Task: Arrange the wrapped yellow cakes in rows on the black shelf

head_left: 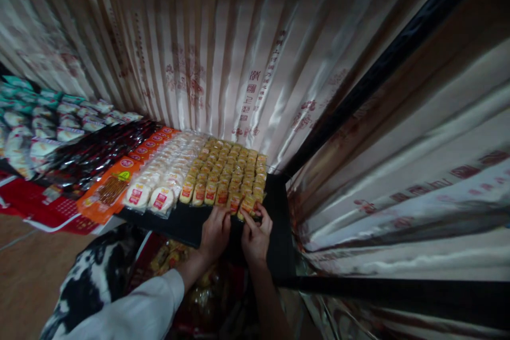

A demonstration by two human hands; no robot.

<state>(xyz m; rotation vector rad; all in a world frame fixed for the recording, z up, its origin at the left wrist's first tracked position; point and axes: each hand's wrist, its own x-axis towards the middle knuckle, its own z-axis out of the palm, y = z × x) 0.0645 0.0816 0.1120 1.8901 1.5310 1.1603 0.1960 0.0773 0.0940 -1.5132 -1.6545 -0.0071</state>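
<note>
Rows of small yellow-wrapped snack packets [225, 167] lie overlapping on a black shelf [179, 227]. At the front right end of these rows, my right hand [257, 239] has its fingers bent around a yellow snack packet [249, 203]. My left hand [216, 231] is just left of it, closed, with fingertips against the front edge of the packets. What the left fingers pinch, if anything, is hidden. Clear-wrapped round white crackers [161, 199] lie in two rows to the left of the yellow packets.
Farther left are orange snack bags [105, 191], dark shiny packets [99, 151] and white-and-green bags [48, 111]. Below the shelf, a red-edged container holds more yellow packets [171, 255]. Printed pleated curtains [239, 53] hang behind, and a dark post [358, 101] stands at the right.
</note>
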